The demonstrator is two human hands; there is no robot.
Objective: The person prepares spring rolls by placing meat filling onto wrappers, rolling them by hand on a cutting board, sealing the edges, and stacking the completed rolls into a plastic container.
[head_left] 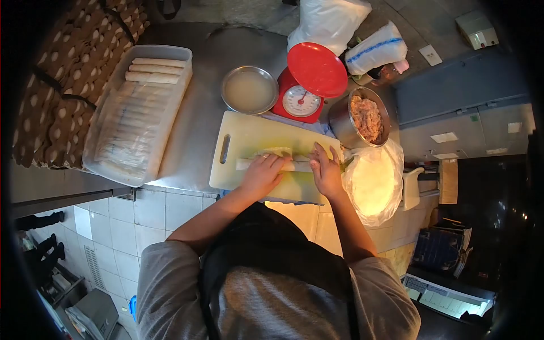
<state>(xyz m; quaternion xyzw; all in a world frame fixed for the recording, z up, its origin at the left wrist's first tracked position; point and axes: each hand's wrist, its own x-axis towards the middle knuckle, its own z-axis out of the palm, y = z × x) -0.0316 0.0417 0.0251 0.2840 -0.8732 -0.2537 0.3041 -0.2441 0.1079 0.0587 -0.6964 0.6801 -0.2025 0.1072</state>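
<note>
A long white spring roll [301,166] lies crosswise on the pale cutting board [235,133]. My left hand [262,174] rests on its left part, fingers laid flat over it. On the right part sits my right hand [327,171], its fingers stretched out and apart, touching the roll. My hands hide much of the roll. Right of the board, a stack of round white wrappers [371,184] lies in clear plastic. A metal pot [347,127] holds pinkish minced filling [367,118]. Behind the board stands a metal bowl [225,101] of cloudy liquid.
A red kitchen scale [300,102] stands behind the board. On the left, a plastic tub [178,122] holds several white rolls, partly under plastic film. Egg trays [68,85] are stacked beyond it. White plastic bags [326,25] sit at the back. Another person's legs [45,249] show at lower left.
</note>
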